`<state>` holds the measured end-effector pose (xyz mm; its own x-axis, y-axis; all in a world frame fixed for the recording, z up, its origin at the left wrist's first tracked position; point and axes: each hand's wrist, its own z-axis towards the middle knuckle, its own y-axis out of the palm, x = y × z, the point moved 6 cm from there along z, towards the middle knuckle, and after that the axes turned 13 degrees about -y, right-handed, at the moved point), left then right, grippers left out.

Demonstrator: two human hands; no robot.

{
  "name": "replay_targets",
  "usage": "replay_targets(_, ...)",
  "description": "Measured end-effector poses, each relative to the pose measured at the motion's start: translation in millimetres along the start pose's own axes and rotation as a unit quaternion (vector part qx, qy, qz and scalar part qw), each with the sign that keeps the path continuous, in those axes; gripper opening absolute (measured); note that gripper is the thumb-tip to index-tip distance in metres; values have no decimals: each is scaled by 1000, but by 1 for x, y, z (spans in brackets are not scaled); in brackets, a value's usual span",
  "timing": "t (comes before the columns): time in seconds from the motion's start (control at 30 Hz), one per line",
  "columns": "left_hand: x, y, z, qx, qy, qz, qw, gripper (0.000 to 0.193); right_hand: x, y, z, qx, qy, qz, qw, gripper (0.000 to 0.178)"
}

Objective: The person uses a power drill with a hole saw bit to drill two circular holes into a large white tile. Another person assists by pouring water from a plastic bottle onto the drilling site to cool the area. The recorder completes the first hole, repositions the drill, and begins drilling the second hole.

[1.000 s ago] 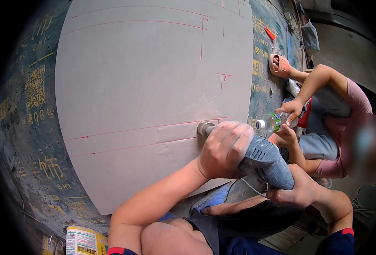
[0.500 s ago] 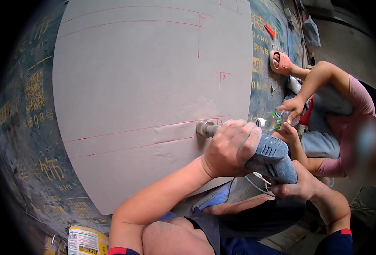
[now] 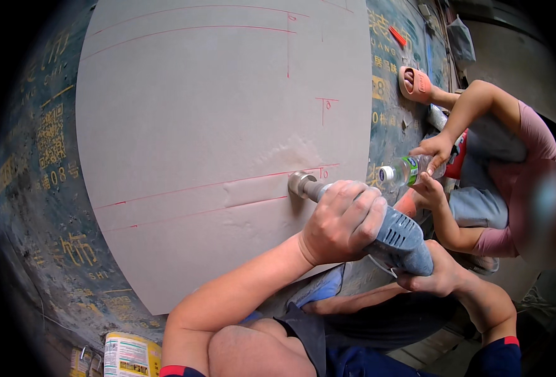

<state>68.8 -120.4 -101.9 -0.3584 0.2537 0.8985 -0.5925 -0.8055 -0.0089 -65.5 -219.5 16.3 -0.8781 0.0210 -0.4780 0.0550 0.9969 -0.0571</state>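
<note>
A dusty blue-grey power drill [image 3: 398, 235] with a broad cylindrical steel head lies across both my hands. My left hand [image 3: 344, 220], closed around its front part, is whitened with dust. At the rear handle, my right hand [image 3: 438, 270] is wrapped round the grip. The steel head [image 3: 302, 184] meets a large pale grey slab [image 3: 190, 119] at the right end of a shallow smooth strip [image 3: 256, 190] between red drawn lines. White powder [image 3: 293, 152] is spread just beyond the head. Where exactly the head's face touches is hidden.
To the right, a seated co-worker in a pink top [image 3: 539, 135] holds a clear plastic bottle [image 3: 410, 171] with a green label near my tool. A red-orange object [image 3: 398, 36] lies beyond the slab. A yellow-white bag [image 3: 130, 356] stands at lower left; printed dark sheeting [image 3: 45, 207] surrounds the slab.
The drill's head has shifted slightly left, still at the strip's right end, and its rear looks a little changed in angle. The co-worker's hands have shifted slightly on the bottle.
</note>
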Motion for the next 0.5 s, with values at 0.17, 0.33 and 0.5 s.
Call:
replay_targets(0.17,2,-4,-12,-4,3,23,1000,44,-8,8,3,18,-48,-82,995,28)
replay_targets(0.33,4,-10,-19,-2,-1,13,1000,46,-8,17,1,12,-64,-151,986,30)
replay_targets(0.5,5,-17,-25,8,-9,-6,1000,48,-15,30,1,26,-68,-178,981,39)
